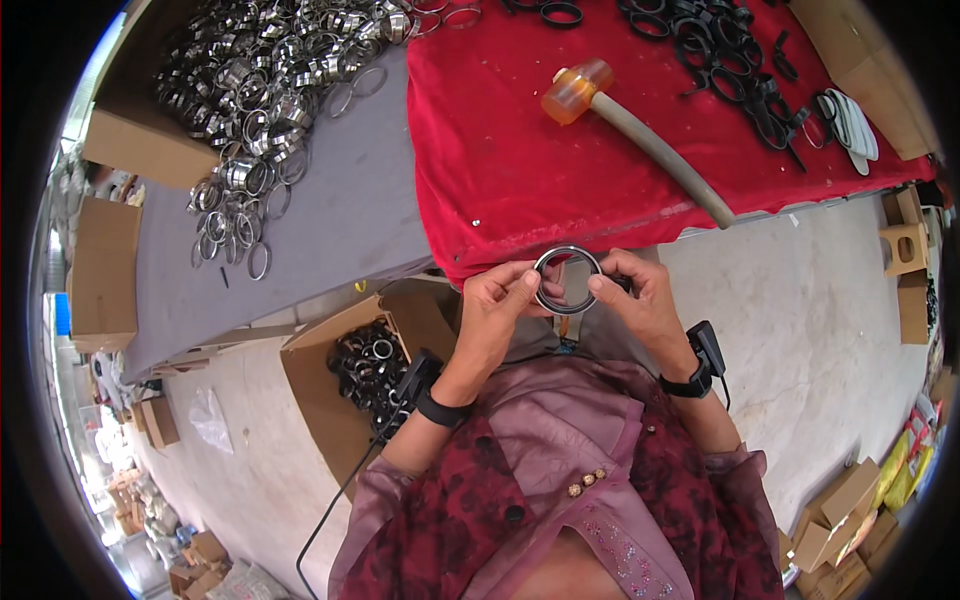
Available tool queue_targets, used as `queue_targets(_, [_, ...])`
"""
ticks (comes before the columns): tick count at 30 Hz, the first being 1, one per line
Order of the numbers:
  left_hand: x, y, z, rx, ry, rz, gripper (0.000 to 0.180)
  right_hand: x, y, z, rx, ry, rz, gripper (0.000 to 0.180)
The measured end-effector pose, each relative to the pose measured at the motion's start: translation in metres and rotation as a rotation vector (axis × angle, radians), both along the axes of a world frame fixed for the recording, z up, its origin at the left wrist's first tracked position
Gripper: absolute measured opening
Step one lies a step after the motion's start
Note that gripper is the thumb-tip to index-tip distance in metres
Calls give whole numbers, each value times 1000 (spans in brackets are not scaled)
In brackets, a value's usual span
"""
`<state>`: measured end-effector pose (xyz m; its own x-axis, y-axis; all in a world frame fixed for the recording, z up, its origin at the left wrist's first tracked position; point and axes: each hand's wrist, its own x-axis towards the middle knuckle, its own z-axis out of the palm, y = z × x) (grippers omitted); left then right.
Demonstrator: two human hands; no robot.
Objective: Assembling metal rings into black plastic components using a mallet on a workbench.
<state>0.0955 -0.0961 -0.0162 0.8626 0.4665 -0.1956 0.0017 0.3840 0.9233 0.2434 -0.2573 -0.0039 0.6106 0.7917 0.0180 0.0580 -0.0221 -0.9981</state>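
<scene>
Between my two hands I hold a round metal ring with a dark band along it, just off the near edge of the red cloth. My left hand pinches its left side, thumb on the face and fingers behind. On the opposite side my right hand grips the rim with thumb and fingers. Past the ring, on the red cloth, lies a mallet with an amber head and a wooden handle pointing toward me at the right.
A big heap of shiny metal rings covers the far left of the grey cloth. Black rings and strips lie at the far right beside a white glove. An open carton of dark rings stands on the floor at my left.
</scene>
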Motion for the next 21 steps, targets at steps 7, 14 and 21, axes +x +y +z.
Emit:
queue_targets(7, [0,-5,-1,106,19,35,31,-13,2,5,-40,-298,-101,21])
queue_targets(14, [0,4,-4,51,28,46,25,-25,6,-4,-92,-280,-159,20])
queue_targets(21, [-14,17,-2,-301,-24,55,51,-33,20,-5,6,180,-198,16])
